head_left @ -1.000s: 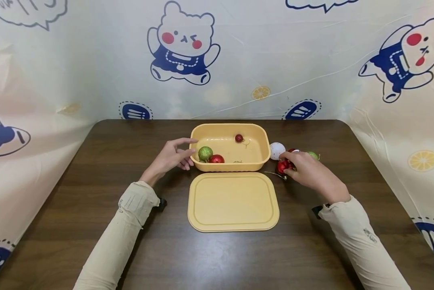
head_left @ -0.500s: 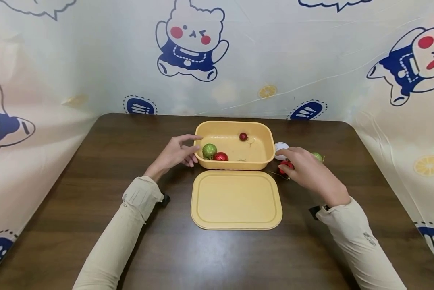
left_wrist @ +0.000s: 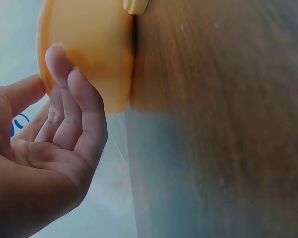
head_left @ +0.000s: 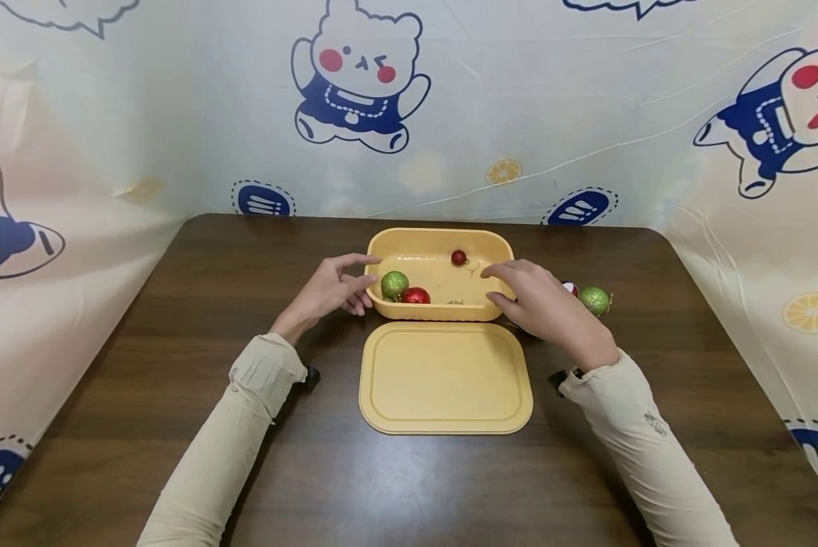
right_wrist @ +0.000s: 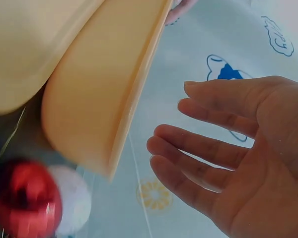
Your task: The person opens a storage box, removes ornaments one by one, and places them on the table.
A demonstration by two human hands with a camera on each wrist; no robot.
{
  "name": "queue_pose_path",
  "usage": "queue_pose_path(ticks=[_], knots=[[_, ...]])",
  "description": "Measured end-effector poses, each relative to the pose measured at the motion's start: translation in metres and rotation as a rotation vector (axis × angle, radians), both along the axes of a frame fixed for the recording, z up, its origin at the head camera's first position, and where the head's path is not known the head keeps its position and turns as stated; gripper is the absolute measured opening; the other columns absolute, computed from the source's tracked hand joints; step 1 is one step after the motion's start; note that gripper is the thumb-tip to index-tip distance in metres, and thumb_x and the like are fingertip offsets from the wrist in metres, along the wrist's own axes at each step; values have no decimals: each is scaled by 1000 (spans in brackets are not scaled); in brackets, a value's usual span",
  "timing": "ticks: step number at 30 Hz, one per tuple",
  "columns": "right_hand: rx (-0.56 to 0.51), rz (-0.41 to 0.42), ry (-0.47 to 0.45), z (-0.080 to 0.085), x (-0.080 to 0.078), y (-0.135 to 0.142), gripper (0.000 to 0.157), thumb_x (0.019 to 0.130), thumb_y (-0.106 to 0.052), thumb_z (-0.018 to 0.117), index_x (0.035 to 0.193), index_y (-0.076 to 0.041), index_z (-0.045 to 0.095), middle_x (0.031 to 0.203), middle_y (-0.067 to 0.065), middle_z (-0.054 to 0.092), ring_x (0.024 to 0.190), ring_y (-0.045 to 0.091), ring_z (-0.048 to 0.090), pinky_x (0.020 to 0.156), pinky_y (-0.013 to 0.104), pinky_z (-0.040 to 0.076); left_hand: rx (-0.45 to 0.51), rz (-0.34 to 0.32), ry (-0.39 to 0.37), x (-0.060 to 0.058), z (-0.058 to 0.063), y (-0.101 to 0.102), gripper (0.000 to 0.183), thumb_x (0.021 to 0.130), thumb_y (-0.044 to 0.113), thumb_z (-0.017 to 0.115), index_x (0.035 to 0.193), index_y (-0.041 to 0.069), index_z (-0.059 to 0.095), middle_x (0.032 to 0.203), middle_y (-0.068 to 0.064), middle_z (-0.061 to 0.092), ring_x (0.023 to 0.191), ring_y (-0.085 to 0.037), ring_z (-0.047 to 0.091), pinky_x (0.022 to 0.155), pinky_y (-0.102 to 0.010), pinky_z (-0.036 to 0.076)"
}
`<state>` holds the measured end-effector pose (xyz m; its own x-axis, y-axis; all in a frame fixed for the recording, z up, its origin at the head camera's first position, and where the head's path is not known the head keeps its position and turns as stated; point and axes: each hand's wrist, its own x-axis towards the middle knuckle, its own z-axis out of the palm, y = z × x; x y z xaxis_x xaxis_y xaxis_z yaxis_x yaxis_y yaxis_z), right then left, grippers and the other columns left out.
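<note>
A yellow plastic box (head_left: 443,311) has a green glitter Christmas ball (head_left: 395,285), a red Christmas ball (head_left: 416,295) and a small dark red ball (head_left: 459,257) inside. My left hand (head_left: 330,290) touches the rim at the box's left end, its fingers loosely bent around the end wall. Over the right end hovers my right hand (head_left: 545,304), fingers spread and holding nothing. In the right wrist view a shiny red ball (right_wrist: 27,203) and a white ball (right_wrist: 73,201) lie beside the box; the right hand hides them in the head view.
A flat yellow lid (head_left: 446,378) lies in front of the box. Another green glitter ball (head_left: 595,301) and a partly hidden red-and-white ball (head_left: 570,289) sit to the right on the dark wooden table (head_left: 258,463). A printed cloth (head_left: 450,99) hangs behind.
My right hand has left the red ball and moved left to the box's right end, uncovering the green ball outside. The left hand stays at its end. The head view has shifted slightly.
</note>
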<state>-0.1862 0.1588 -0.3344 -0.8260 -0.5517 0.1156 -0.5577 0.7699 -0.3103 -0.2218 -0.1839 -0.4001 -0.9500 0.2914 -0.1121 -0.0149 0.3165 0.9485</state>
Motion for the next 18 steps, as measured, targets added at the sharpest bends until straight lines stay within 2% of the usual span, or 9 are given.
queue_pose_path(ticks=[12,18], knots=[[-65,98,-40,-6,-21,-49,28,97,-15,66,122,-3,66,117,12,68,105,26,65,92,42,54,0,0,-10,0,-2,-2,44,100,19,62,142,11,54,75,-21,70,55,-21,64,58,-41,59],[-87,131,-68,-15,-30,-68,28,98,-19,65,121,-4,66,115,12,69,105,27,65,92,43,52,6,7,-8,0,-1,0,43,100,18,62,141,11,55,80,-29,68,54,-21,64,58,-42,59]])
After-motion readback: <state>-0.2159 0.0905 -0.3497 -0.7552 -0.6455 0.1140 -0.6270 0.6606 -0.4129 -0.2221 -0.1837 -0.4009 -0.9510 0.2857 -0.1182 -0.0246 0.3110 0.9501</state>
